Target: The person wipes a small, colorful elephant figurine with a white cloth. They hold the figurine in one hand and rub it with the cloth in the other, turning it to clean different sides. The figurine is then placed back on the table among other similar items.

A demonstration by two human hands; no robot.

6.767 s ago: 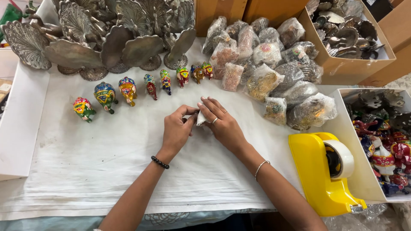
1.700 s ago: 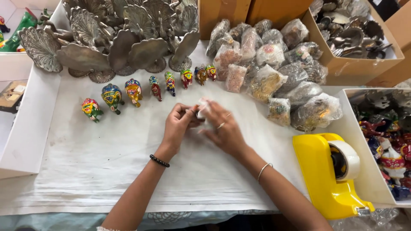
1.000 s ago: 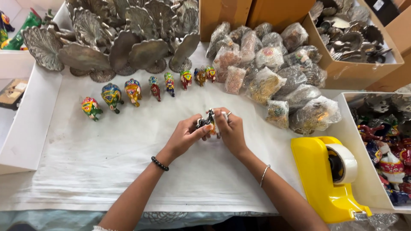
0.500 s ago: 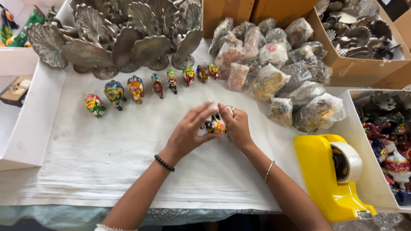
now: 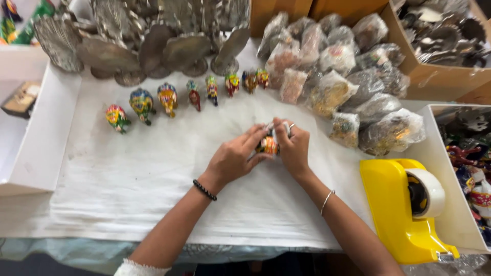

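My left hand and my right hand meet at the middle of the white cloth, both gripping one small painted figurine, orange and multicoloured, mostly hidden by my fingers. A bit of clear wrapping shows above it. A curved row of several similar painted figurines stands on the cloth behind my hands.
A yellow tape dispenser sits at the right. A heap of plastic-wrapped items lies behind my hands. Metal leaf-shaped pieces stand at the back left. A cardboard box and white trays flank the cloth.
My hands pressed together on a small wrapped piece, then lifted and turned it; the painted figurine now shows between my fingers. The view has shifted a little.
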